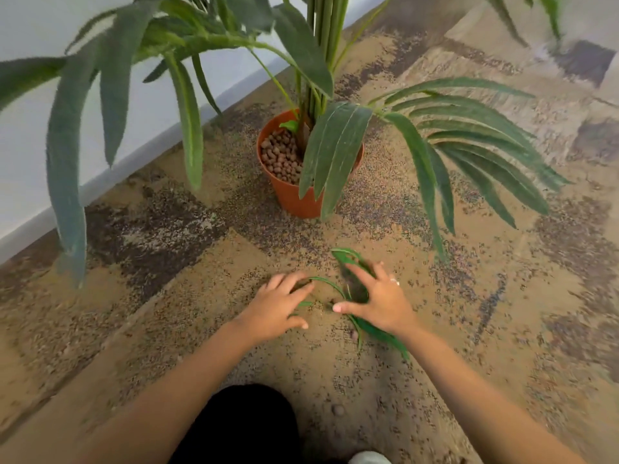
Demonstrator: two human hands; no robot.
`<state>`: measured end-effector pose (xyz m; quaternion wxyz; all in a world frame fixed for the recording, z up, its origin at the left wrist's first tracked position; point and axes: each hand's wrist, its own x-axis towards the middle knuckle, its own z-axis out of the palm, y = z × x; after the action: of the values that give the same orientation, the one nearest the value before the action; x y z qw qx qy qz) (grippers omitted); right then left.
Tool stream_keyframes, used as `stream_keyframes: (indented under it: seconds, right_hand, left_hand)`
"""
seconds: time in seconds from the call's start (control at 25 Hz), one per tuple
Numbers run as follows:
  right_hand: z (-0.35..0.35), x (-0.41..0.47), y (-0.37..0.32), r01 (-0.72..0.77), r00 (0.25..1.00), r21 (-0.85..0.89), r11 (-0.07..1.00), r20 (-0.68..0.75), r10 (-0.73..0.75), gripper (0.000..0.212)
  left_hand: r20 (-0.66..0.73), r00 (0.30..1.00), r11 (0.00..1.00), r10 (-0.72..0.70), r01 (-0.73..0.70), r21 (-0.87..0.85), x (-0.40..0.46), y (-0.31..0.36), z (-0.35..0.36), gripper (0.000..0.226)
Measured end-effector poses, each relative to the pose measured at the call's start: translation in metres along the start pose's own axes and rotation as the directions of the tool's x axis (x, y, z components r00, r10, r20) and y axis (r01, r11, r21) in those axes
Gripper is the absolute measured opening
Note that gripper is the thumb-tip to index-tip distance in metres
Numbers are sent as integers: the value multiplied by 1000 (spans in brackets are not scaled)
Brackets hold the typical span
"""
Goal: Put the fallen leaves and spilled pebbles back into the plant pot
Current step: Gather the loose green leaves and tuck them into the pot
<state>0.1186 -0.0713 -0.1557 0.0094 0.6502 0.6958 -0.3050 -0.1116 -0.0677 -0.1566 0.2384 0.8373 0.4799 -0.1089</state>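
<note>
An orange plant pot (294, 199) stands on the carpet, filled with brown pebbles (279, 155) around a tall green plant. Nearer to me, several fallen green leaves (378, 333) lie on the carpet. My right hand (378, 303) rests flat on them with fingers spread, a ring on one finger. My left hand (274, 306) lies beside it, fingers apart, touching a thin curved leaf (326, 283). Two loose pebbles sit on the carpet, one (353, 334) by the leaves and one (337, 410) closer to me. The picture is blurred by motion.
Long drooping plant leaves (469, 142) hang over the carpet left and right of the pot. A white wall with a skirting board (110, 172) runs along the left. My dark-clothed knee (241, 426) is at the bottom.
</note>
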Motion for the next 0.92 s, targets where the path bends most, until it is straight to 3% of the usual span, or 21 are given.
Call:
stream_keyframes:
  seconds: [0.12,0.24,0.32,0.44,0.56,0.72,0.84,0.92]
  right_hand:
    - [19,-8,2,79,989,-198,977,-109,-102,68]
    - [27,-7,3,110,948,-207,972,-271,-165,35]
    - [28,-6,4,104,940,-238,966,-295,-174,36]
    - [22,-2,2,140,914,-232,963,-344,-216,34]
    - [13,3,-4,159,880,-27,987,-449,-154,23]
    - [-5,5,-12,54,882,334,941,-458,112,26]
    - [-24,7,-19,-60,884,657,751,-314,345,39]
    - [-37,9,-23,-109,883,832,544,-171,438,42]
  left_hand:
    - [-124,992,998,4,-11,-58,1,0,4,67]
    - [-236,972,990,-8,-27,-142,3,1,5,49]
    - [-266,963,982,-44,-7,-188,5,2,4,45]
    - [-239,966,976,-94,43,-213,11,4,0,57]
    - [-162,979,969,-127,87,-230,18,6,-5,51]
    - [-176,973,959,-149,98,-266,24,4,-5,22]
    - [-213,945,913,-249,156,-378,21,7,-7,16]
    - [-184,926,839,-328,196,-508,19,10,-14,12]
